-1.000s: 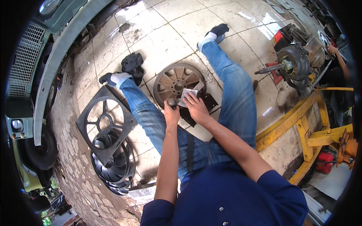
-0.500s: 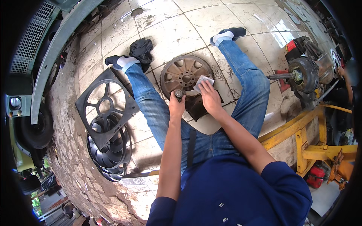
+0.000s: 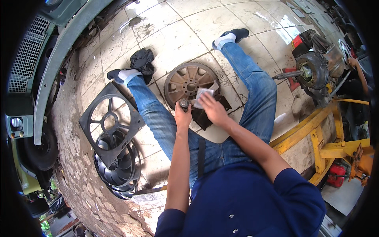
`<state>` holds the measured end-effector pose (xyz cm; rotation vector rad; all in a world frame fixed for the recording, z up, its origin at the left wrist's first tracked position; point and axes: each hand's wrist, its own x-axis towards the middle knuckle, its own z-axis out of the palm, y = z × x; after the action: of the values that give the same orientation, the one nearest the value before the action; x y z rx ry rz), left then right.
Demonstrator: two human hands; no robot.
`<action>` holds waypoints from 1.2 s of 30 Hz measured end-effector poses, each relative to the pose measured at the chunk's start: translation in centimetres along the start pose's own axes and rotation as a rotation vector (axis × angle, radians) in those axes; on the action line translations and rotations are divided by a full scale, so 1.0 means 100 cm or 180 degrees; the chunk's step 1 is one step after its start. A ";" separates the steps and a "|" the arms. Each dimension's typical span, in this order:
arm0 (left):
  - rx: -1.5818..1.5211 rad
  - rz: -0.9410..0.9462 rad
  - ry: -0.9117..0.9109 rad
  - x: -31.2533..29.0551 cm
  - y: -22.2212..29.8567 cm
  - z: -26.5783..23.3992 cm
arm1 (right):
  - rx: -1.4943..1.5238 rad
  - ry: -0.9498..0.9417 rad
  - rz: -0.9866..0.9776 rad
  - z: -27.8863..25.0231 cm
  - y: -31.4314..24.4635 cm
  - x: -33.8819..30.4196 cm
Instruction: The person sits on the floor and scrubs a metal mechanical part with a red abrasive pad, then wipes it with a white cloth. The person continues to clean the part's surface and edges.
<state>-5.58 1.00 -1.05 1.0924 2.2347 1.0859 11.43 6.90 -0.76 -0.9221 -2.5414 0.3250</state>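
Note:
A brown, rusty flywheel (image 3: 197,81) with a toothed rim lies on the tiles between my legs. Beside its near edge, my left hand (image 3: 182,116) is closed around a dark cylindrical part (image 3: 184,103) with a round, lighter end; its exact kind does not show. My right hand (image 3: 213,108) presses its fingers on a pale, folded piece of cloth or paper (image 3: 204,97), close to the wheel's near right rim. What lies under that piece is hidden. Below the right hand, a dark brown metal plate (image 3: 202,119) sticks out, partly covered by my hand.
On the left lie a black square fan shroud (image 3: 87,121) and a black fan (image 3: 114,173). A crumpled black cloth (image 3: 142,61) sits by my left foot. To the right stand a hub assembly with a shaft (image 3: 316,73), a yellow metal frame (image 3: 300,130) and another person's arm (image 3: 358,73).
My right hand, with the pale piece, has moved nearer to me and slightly left, toward my left hand. The left hand keeps its hold. The whole view has shifted a little.

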 end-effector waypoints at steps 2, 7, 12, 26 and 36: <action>-0.0097 -0.0025 -0.0045 0.005 -0.003 0.000 | 0.0009 -0.0215 0.0127 -0.003 0.002 0.006; -0.0062 0.0351 0.0157 0.000 -0.007 0.004 | -0.0784 0.0085 0.0951 -0.011 0.008 0.015; -0.0365 0.0021 -0.0062 0.000 -0.004 -0.001 | -0.0111 -0.0240 -0.0226 -0.010 0.005 0.002; -0.0278 0.0061 -0.0240 -0.001 -0.017 0.006 | -0.0083 -0.0039 -0.0012 -0.017 0.002 -0.016; -0.0211 0.0430 -0.0212 -0.002 -0.030 0.008 | -0.0360 0.0227 0.0182 -0.003 0.005 -0.010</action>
<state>-6.36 0.07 -3.85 1.2476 2.0837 1.1519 12.54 6.60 -0.97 -1.0311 -2.4931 0.1632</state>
